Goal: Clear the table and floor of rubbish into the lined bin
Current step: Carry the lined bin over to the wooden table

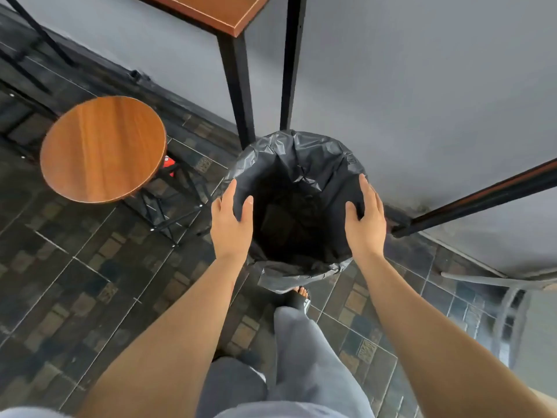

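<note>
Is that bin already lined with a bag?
Yes, lined: a black bag is folded over the bin's rim, with the left hand and right hand on either side. Contents: cannot tell, too dark.

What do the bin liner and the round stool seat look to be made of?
Bin liner: thin black plastic film, slightly glossy, judging by its crinkles and sheen. Stool seat: wood or wood-look laminate, smooth satin finish, with straight grain lines and a soft reflection; which one can't be told.

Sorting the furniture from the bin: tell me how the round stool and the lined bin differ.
The round stool has a flat, glossy wooden top; the lined bin is an open hollow draped in crinkled black plastic. The stool stands untouched, while the left hand and right hand sit at the bin's rim. Both look round from above.
</note>
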A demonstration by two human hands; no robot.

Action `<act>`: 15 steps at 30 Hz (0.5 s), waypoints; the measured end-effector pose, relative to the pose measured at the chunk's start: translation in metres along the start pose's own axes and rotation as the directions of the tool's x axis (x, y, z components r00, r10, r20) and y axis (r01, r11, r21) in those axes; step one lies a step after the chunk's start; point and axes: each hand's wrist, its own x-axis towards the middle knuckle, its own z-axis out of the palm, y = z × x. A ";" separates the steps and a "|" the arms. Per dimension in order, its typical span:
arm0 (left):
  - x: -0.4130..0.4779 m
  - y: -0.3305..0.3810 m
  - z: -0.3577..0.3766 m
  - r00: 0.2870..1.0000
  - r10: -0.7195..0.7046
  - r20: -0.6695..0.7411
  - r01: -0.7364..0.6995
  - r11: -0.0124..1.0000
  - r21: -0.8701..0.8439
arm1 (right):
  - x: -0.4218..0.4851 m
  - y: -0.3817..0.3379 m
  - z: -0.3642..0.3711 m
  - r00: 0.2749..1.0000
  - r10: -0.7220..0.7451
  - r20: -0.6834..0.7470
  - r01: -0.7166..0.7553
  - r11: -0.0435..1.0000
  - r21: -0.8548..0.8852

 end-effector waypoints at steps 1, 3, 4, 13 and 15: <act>-0.003 -0.007 -0.014 1.000 -0.008 -0.008 0.008 1.000 -0.006 | -0.012 -0.007 0.006 1.000 -0.014 0.012 0.014 1.000 -0.004; -0.010 -0.023 -0.044 0.999 -0.025 -0.028 0.025 1.000 -0.007 | -0.039 -0.021 0.021 0.999 -0.034 0.037 0.035 0.999 -0.007; -0.014 -0.033 -0.061 0.999 -0.029 -0.041 0.029 1.000 -0.004 | -0.054 -0.027 0.029 0.998 -0.044 0.048 0.044 0.999 -0.002; -0.065 -0.136 -0.229 0.966 -0.107 -0.235 0.117 0.993 0.028 | -0.195 -0.089 0.127 0.958 -0.160 0.237 0.149 0.987 0.063; -0.074 -0.159 -0.263 0.948 -0.151 -0.278 0.163 0.986 0.019 | -0.221 -0.105 0.153 0.942 -0.178 0.284 0.167 0.984 0.064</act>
